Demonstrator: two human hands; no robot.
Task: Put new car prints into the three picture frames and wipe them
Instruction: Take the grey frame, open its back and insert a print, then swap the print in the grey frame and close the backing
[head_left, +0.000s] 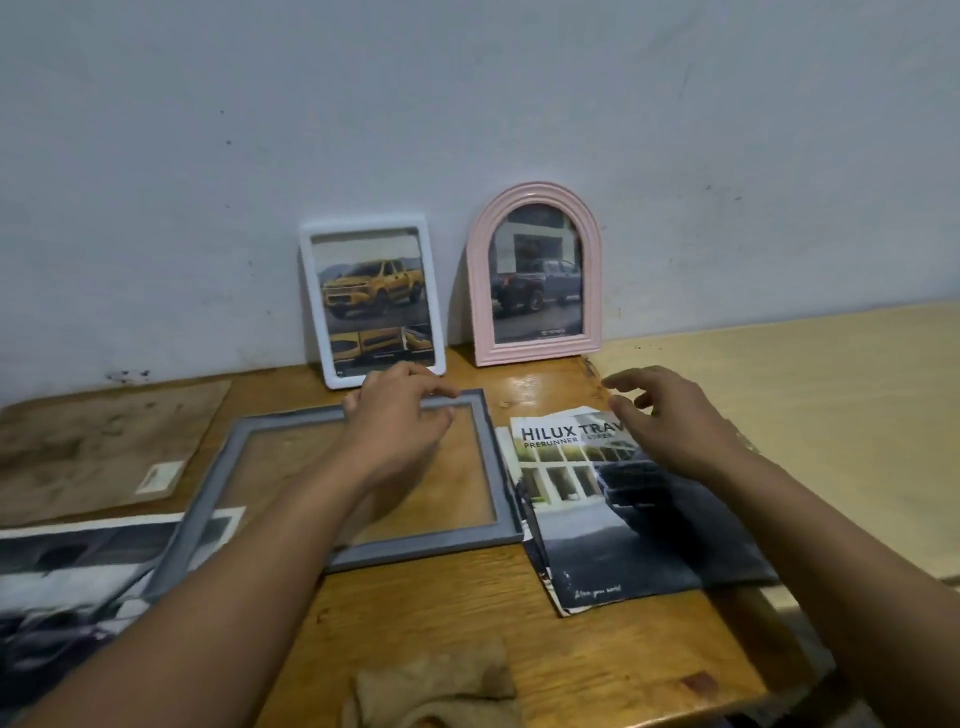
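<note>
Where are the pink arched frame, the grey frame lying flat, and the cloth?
pink arched frame (480, 291), head view, on its left side moulding.
grey frame (496, 467), head view, on its right edge.
cloth (431, 686), head view, on the middle of the crumpled fabric at the table's near edge.

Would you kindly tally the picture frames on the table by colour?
White frame: 1
Pink frame: 1
Grey frame: 1
Total: 3
</note>
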